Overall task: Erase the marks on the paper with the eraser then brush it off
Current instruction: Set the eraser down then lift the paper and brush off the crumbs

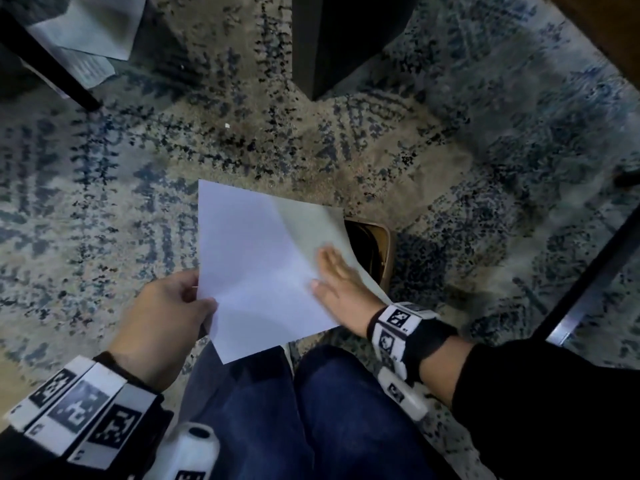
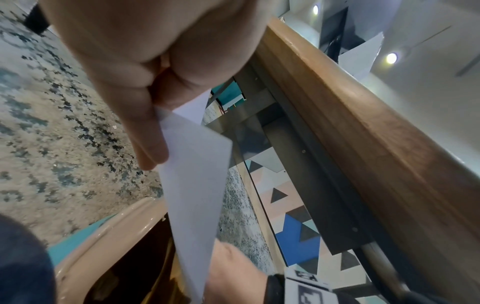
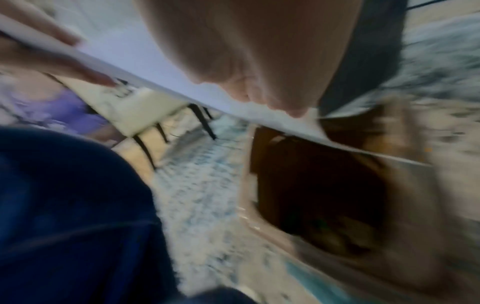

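Note:
A white sheet of paper (image 1: 256, 258) is held in the air above the rug and my knees. My left hand (image 1: 173, 303) pinches its left edge between thumb and fingers; the left wrist view shows the paper (image 2: 192, 185) edge-on below the pinching fingers (image 2: 145, 127). My right hand (image 1: 336, 278) lies flat with straight fingers on the paper's right side, blurred by motion. In the right wrist view the palm (image 3: 259, 61) presses on the sheet (image 3: 124, 51). The paper's right part curls down over a tan bin (image 1: 377, 251). No marks show on the sheet. No eraser is in view.
A blue and beige patterned rug (image 1: 104, 188) covers the floor. The tan bin (image 3: 324, 195) stands open under the paper's right edge. A dark furniture leg (image 1: 332, 43) stands ahead, a wooden table edge (image 2: 363, 123) runs at the right. More papers (image 1: 86, 32) lie at the far left.

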Demonstrator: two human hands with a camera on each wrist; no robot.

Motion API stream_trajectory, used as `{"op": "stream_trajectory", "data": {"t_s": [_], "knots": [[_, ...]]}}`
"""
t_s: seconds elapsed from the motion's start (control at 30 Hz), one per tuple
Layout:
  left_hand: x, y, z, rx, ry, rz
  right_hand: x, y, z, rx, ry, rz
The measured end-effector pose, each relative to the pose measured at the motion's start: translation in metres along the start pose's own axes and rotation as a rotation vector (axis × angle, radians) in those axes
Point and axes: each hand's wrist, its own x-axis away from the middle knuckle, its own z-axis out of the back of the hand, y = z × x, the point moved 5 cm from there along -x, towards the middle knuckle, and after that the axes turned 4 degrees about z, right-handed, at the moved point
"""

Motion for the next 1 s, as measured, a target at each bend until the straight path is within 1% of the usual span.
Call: {"op": "stream_trajectory", "data": {"t_s": [0.07,0.1,0.13,0.17,0.23,0.27,0.3,0.33,0.37,0.5,0.53,0.57,0.6,0.7,0.73,0.77,0.8,0.83,0.9,0.93,0.97,1.0], "knots": [[0.002,0.001,0.000,0.025,0.000,0.009,-0.001,-0.034,-0.015,-0.018,-0.026,0.199],[0.003,0.000,0.002,0.044,0.004,0.018,-0.002,-0.043,-0.023,-0.022,-0.042,0.260],[0.004,0.000,0.002,0.064,-0.006,0.024,-0.006,-0.042,-0.030,-0.027,-0.047,0.269],[0.006,-0.002,0.006,0.087,0.002,0.036,-0.012,-0.032,-0.032,-0.039,-0.040,0.212],[0.011,-0.005,0.013,0.116,0.008,0.042,-0.023,0.001,-0.028,-0.040,-0.008,-0.017],[0.013,-0.007,0.017,0.112,0.006,0.036,-0.025,0.014,-0.023,-0.018,0.011,-0.106],[0.016,-0.008,0.020,0.105,0.010,0.032,-0.026,0.020,-0.020,-0.003,0.029,-0.138],[0.018,-0.010,0.022,0.108,0.008,0.028,-0.025,0.017,-0.018,-0.004,0.042,-0.112],[0.021,-0.012,0.022,0.114,0.010,0.030,-0.022,0.006,-0.017,-0.012,0.050,-0.041],[0.034,-0.009,0.016,0.192,-0.034,0.027,0.004,-0.072,-0.037,0.024,-0.003,0.377],[0.037,-0.007,0.015,0.226,-0.044,0.031,0.008,-0.081,-0.043,0.037,-0.020,0.441],[0.041,-0.006,0.015,0.256,-0.050,0.031,0.007,-0.080,-0.048,0.040,-0.029,0.457],[0.044,-0.005,0.017,0.270,-0.054,0.027,0.003,-0.070,-0.049,0.029,-0.032,0.412],[0.050,-0.004,0.022,0.271,-0.055,0.031,-0.015,-0.016,-0.036,0.014,-0.007,0.078],[0.051,-0.005,0.023,0.273,-0.052,0.027,-0.016,-0.004,-0.030,0.014,0.014,0.004],[0.051,-0.005,0.022,0.264,-0.051,0.024,-0.015,0.001,-0.026,0.016,0.031,-0.016],[0.050,-0.005,0.020,0.247,-0.056,0.024,-0.011,-0.004,-0.025,0.018,0.034,0.018],[0.050,-0.004,0.018,0.236,-0.064,0.022,-0.007,-0.018,-0.027,0.018,0.030,0.102],[0.048,-0.001,0.011,0.253,-0.077,0.025,0.002,-0.054,-0.037,0.025,0.024,0.333],[0.049,0.001,0.008,0.268,-0.086,0.027,0.005,-0.067,-0.043,0.026,0.011,0.419],[0.049,0.003,0.006,0.277,-0.091,0.023,0.004,-0.069,-0.048,0.024,0.003,0.454],[0.050,0.005,0.006,0.277,-0.091,0.010,-0.001,-0.062,-0.048,0.014,-0.007,0.417]]}}
